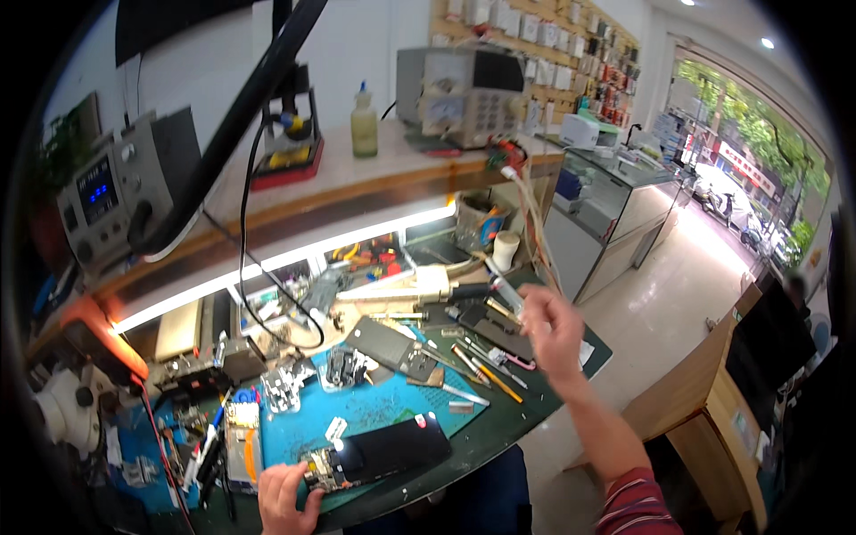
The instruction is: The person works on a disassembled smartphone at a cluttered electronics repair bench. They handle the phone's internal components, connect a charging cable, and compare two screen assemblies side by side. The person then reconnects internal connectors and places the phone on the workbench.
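Observation:
An opened smartphone [392, 450] lies near the bench's front edge, its black screen to the right and bare circuit board [319, 470] to the left. The fingers and thumb of my left hand [287, 499] are closed on its left end. My right hand [551, 330] is raised over the bench's right side, fingers closed around a slim translucent tube [508, 292] that points up and left. Beneath the phone is part of a blue work mat [374, 406]. Small white pieces [336, 429] lie just behind the phone.
Pens and slim tools [486, 370] lie at the right. Another phone body [392, 346] and metal parts [287, 383] lie farther back. A cable [242, 232] hangs from a black arm [241, 125] overhead. At the left are a microscope [76, 406] and an orange-framed phone part [242, 441].

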{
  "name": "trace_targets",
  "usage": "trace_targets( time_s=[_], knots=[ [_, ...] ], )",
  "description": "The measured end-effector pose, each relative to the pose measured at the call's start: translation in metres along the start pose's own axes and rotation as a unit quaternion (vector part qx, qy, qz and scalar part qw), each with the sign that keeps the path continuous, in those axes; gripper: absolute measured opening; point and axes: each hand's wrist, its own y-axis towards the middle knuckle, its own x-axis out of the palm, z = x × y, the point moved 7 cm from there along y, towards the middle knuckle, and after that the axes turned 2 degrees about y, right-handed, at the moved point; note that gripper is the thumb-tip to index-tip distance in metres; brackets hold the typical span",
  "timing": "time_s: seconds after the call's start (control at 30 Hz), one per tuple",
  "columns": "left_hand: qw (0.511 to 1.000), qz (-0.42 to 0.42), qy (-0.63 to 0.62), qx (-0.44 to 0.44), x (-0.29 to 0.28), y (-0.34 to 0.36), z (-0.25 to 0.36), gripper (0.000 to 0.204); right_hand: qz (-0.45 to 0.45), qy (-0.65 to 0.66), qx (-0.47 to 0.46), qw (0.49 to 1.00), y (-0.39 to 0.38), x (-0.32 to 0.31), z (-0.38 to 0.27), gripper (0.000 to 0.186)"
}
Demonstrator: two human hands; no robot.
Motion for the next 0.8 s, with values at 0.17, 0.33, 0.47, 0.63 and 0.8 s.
trace_targets(
  time_s=[0.17,0.33,0.47,0.63,0.8],
  knots=[
    [0.999,0.029,0.021,0.031,-0.012,0.01,0.014,0.052,0.068,-0.261,-0.346,0.899,0.095,0.006,-0.092,0.043],
    [0.999,0.035,-0.004,-0.037,-0.011,0.005,0.005,0.052,0.052,-0.398,-0.346,0.848,0.142,0.077,-0.091,0.065],
    [0.999,0.038,0.006,-0.028,-0.008,-0.003,-0.004,0.05,0.066,-0.382,-0.297,0.873,0.155,0.087,-0.084,0.069],
    [0.999,0.037,0.011,-0.026,-0.006,-0.001,-0.005,0.048,0.092,-0.366,-0.289,0.88,0.155,0.09,-0.081,0.07],
    [0.999,0.035,-0.002,-0.037,-0.006,0.0,-0.004,0.047,0.068,-0.365,-0.273,0.888,0.16,0.087,-0.088,0.071]
  ],
)
